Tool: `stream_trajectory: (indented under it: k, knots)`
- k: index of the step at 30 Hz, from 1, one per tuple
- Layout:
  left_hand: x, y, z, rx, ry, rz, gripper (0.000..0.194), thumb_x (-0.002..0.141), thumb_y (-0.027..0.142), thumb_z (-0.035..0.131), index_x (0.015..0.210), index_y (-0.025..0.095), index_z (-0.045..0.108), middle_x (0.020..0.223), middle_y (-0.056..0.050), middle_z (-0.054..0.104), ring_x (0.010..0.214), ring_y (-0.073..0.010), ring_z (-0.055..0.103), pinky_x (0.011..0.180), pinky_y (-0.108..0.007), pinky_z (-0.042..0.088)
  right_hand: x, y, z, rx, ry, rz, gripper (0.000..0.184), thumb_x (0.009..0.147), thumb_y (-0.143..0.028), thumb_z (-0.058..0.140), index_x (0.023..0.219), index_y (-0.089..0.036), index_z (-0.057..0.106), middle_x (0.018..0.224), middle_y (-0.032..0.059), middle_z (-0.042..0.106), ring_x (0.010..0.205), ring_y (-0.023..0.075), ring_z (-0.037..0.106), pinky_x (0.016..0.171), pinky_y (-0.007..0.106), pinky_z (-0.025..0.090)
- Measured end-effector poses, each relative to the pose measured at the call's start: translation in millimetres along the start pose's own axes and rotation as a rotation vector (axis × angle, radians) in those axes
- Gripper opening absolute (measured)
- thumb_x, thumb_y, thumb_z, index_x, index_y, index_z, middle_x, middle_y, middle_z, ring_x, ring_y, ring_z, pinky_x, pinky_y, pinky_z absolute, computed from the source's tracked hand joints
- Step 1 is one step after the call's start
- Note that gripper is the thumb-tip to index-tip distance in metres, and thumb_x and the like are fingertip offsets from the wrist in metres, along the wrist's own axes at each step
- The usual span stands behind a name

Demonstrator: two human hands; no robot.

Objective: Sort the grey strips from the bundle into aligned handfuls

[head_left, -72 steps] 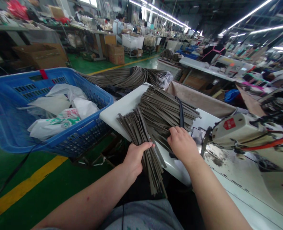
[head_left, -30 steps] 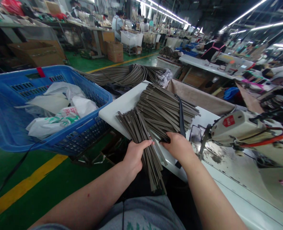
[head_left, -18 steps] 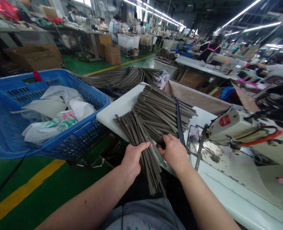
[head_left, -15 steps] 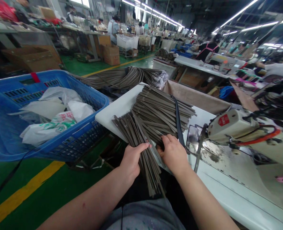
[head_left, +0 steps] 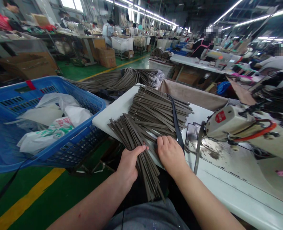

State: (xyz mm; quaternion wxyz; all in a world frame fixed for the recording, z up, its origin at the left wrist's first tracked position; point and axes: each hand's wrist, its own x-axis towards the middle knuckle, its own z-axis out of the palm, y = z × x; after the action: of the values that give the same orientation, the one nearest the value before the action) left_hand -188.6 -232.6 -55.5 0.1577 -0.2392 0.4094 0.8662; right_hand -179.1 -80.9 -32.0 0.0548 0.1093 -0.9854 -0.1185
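A thick bundle of flat grey-brown strips (head_left: 147, 174) slants across the front edge of the white table, its upper end fanned out over the tabletop. My left hand (head_left: 130, 163) is closed around the middle of this bundle, thumb on top. Just to the right, my right hand (head_left: 171, 155) rests by the table edge with its fingers curled at the near ends of some strips. Its fingertips are hidden, so what it holds cannot be made out. Behind both hands lies a larger pile of the same strips (head_left: 153, 107), with a dark band (head_left: 176, 119) lying across it.
A sewing machine (head_left: 237, 123) stands on the white table (head_left: 229, 185) at the right. To the left is a blue plastic basket (head_left: 67, 145) with white plastic bags (head_left: 51, 127). Long coiled strips (head_left: 122, 78) lie behind the table. Several people work at other tables.
The view has shifted slightly. My right hand's fingers have curled in more, and its thumb is now hidden. My left hand keeps its hold on the bundle.
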Motion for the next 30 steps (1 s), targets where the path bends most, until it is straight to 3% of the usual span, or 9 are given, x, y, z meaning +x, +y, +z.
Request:
stream_trajectory:
  k: [8,14,19,26,30]
  knots:
    - [2,-1,-2.4,0.021,0.000,0.002,0.029,0.054,0.017,0.086,0.079,0.008,0.075,0.075,-0.010,0.075,0.069,-0.0205,0.069,0.068,-0.031,0.057,6,-2,-2,-0.002,-0.091,0.114,0.041,0.097,-0.007,0.038,0.137,-0.007,0.047,0.104,0.0154,0.065,0.087,0.0244,0.066,0.066,0.032,0.048]
    - [1,1,0.0,0.003,-0.009,0.003,0.032,0.051,0.016,0.087,0.079,0.008,0.075,0.074,-0.009,0.075,0.067,-0.0197,0.068,0.067,-0.032,0.057,12,4,6,0.098,-0.093,0.191,0.025,0.095,-0.007,0.044,0.113,-0.014,0.061,0.111,0.0125,0.061,0.099,0.0232,0.065,0.074,0.029,0.050]
    - [1,0,0.9,-0.007,-0.002,-0.001,0.031,0.051,0.016,0.086,0.079,0.008,0.074,0.073,-0.008,0.074,0.066,-0.0192,0.068,0.065,-0.031,0.057,13,6,2,0.152,-0.068,0.166,0.022,0.096,-0.009,0.045,0.110,-0.017,0.060,0.118,0.0110,0.060,0.107,0.0234,0.060,0.085,0.030,0.048]
    - [1,1,0.5,-0.003,0.014,-0.023,0.029,0.054,0.014,0.084,0.080,0.008,0.074,0.072,-0.009,0.074,0.065,-0.0199,0.069,0.063,-0.030,0.057,10,-1,1,0.152,-0.142,0.198,0.021,0.093,-0.013,0.053,0.113,-0.015,0.058,0.104,0.0113,0.064,0.098,0.0236,0.062,0.081,0.030,0.046]
    - [-2,2,1.1,-0.001,0.029,-0.028,0.028,0.053,0.013,0.083,0.078,0.007,0.074,0.071,-0.009,0.074,0.063,-0.0193,0.068,0.062,-0.030,0.057,11,-2,-4,0.126,-0.126,0.180,0.013,0.088,-0.018,0.060,0.101,-0.016,0.061,0.100,0.0121,0.064,0.100,0.0259,0.060,0.080,0.032,0.045]
